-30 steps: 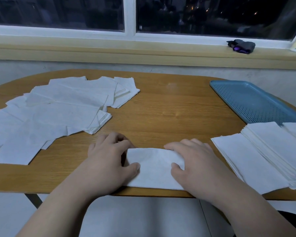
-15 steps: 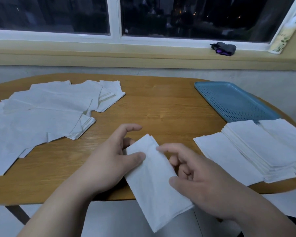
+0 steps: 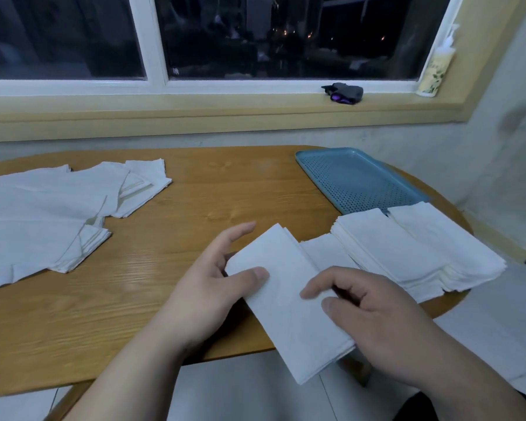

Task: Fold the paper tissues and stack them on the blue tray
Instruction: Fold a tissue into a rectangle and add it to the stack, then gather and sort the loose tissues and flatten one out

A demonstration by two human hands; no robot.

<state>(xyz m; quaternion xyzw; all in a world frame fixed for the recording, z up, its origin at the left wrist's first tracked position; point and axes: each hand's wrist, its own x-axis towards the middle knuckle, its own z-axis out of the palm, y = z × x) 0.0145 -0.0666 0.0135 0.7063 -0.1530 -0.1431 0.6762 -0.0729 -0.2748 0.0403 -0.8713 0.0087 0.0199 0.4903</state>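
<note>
At the near edge of the table [image 3: 170, 238], head view: one folded tissue [image 3: 286, 311] is held between both hands, lying aslant with its lower end past the table edge. The left hand [image 3: 204, 290] pinches the tissue's upper left side, thumb flat on top, the other fingers behind the sheet, forefinger extended. The right hand [image 3: 383, 326] grasps the lower right side, thumb on top and fingers curled; the fingers beneath are hidden. Just right of the grip, a stack of folded tissues [image 3: 407, 250] sits in two adjoining piles, its far end resting on the blue tray [image 3: 356, 177], which lies beyond and to the right of the grip. Well to the left of the grip, a loose spread of unfolded tissues [image 3: 52, 208] covers the table. Far beyond the grip, a dark object [image 3: 343, 93] and a pale bottle [image 3: 434, 68] stand on the windowsill [image 3: 195, 104].
</note>
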